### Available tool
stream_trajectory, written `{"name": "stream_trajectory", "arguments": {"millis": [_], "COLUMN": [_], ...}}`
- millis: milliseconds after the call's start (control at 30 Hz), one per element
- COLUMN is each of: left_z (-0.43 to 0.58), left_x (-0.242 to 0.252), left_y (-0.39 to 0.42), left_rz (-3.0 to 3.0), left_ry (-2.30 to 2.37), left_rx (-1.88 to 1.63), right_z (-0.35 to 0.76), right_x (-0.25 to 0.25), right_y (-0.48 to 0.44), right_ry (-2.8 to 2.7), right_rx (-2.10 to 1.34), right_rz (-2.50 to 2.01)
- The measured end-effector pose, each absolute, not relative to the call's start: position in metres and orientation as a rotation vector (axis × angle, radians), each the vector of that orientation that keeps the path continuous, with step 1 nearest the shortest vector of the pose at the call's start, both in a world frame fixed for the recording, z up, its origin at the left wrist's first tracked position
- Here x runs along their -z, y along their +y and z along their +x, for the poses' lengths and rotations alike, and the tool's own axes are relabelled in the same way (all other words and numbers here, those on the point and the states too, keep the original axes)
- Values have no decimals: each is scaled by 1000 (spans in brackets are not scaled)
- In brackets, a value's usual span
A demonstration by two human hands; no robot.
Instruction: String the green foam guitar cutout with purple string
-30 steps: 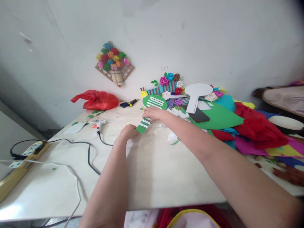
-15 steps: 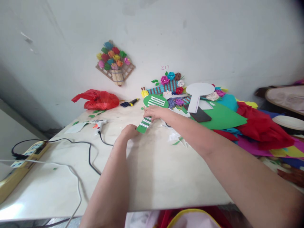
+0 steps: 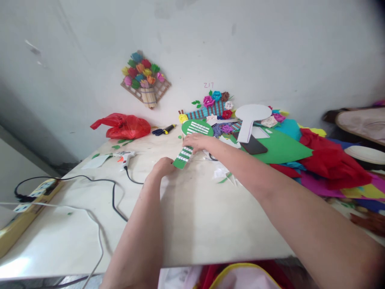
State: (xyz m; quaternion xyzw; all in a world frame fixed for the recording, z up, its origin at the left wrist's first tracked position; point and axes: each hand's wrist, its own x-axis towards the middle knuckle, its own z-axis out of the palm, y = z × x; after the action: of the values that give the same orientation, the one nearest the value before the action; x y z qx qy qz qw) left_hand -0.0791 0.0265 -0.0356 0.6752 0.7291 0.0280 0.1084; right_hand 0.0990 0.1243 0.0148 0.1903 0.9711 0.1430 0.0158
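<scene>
A green paddle-shaped cut-out (image 3: 180,163) lies on the table, a round head at the far end and a strip-like handle toward me. White strips run in rows across both parts. My left hand (image 3: 164,166) is closed at the left side of the handle's near end, its fingertips mostly hidden. Across the upper handle, just below the round head, my right hand (image 3: 196,142) bends its fingers down onto the white strips and covers part of them.
A glue gun (image 3: 128,158) with a black cord lies left, near a power strip (image 3: 36,196). Behind are scissors (image 3: 164,130) and a red plastic bag (image 3: 128,126). To the right sit a white paddle-shaped cut-out (image 3: 249,120), a dark phone-like slab (image 3: 255,147), paper flowers and coloured sheets.
Almost nothing differs. My right hand shifts very slightly on the handle, while my left hand and the green cut-out stay in place.
</scene>
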Motion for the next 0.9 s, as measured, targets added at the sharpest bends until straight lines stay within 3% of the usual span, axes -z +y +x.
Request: {"name": "stream_trajectory", "arguments": {"millis": [467,900], "left_z": [-78,-79], "left_x": [34,35], "left_y": [25,26], "left_rz": [1973,1992], "left_ry": [2133,2127], "left_rx": [-95,-98], "right_z": [101,109], "right_x": [-8,-4], "right_y": [121,119], "right_ry": [3009,3065], "right_rx": [-343,-153], "right_rz": [883,888]}}
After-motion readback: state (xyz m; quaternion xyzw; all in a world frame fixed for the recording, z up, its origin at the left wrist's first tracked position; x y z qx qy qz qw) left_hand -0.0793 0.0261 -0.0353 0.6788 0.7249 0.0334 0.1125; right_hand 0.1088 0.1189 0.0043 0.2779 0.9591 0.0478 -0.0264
